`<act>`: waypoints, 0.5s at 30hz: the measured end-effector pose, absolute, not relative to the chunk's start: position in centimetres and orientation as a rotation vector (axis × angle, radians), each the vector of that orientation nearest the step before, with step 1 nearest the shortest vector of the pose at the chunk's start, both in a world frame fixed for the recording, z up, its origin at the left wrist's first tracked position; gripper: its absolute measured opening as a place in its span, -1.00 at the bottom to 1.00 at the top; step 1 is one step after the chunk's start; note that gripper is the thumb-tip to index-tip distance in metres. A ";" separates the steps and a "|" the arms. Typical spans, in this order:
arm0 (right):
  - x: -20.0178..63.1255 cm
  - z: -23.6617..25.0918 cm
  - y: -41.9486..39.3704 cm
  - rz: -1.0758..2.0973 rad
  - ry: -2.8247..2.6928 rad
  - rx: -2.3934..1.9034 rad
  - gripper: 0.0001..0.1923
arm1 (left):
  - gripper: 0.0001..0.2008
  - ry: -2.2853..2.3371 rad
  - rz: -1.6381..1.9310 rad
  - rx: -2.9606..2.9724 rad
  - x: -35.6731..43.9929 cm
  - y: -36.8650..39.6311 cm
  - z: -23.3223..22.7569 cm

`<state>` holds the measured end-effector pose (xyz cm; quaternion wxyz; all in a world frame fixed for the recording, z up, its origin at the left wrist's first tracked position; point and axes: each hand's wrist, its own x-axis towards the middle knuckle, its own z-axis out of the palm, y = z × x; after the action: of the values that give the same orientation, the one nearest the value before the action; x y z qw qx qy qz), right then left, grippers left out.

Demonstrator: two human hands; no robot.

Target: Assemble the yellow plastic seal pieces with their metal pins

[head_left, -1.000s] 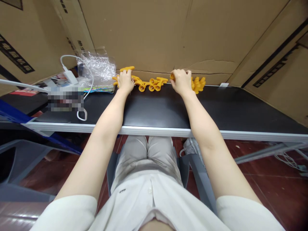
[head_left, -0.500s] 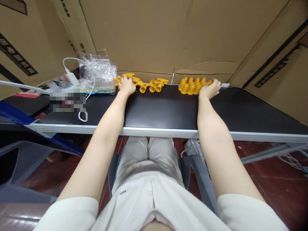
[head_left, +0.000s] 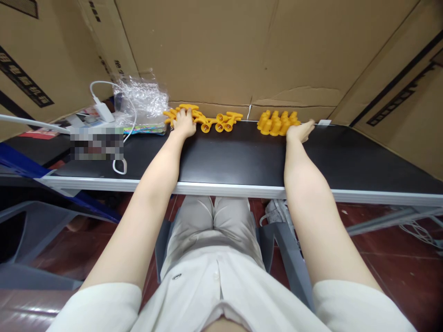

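Two groups of small yellow plastic parts lie at the far edge of a black table (head_left: 235, 157). My left hand (head_left: 184, 124) rests on the left group (head_left: 207, 121), a loose scatter of T-shaped pieces, with fingers over some of them. My right hand (head_left: 300, 131) lies flat on the table just right of the right group (head_left: 277, 122), a tight cluster of upright pieces, touching its edge. Whether either hand grips a piece is hidden by the hand itself.
Cardboard sheets (head_left: 221, 50) wall in the table at the back and both sides. A crumpled clear plastic bag (head_left: 141, 99), a white charger with cable (head_left: 104, 110) and papers lie at the left. A grey chair (head_left: 280, 244) is below me.
My right hand moved from the middle of the table's back edge to the right side of the right cluster and flattened. My left hand stayed on the left pile.
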<state>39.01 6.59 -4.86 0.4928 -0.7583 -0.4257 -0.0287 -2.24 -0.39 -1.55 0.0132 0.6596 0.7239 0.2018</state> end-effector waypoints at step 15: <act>29.4 -0.4 2.8 -0.356 -1.775 -1.560 -0.41 | -0.22 2.156 0.263 2.121 -0.2 -0.6 -2.2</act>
<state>29.37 2.78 -0.40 0.3673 -0.6071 -0.6909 -0.1386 -0.24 -0.57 -2.22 0.0528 0.6976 0.7093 0.0863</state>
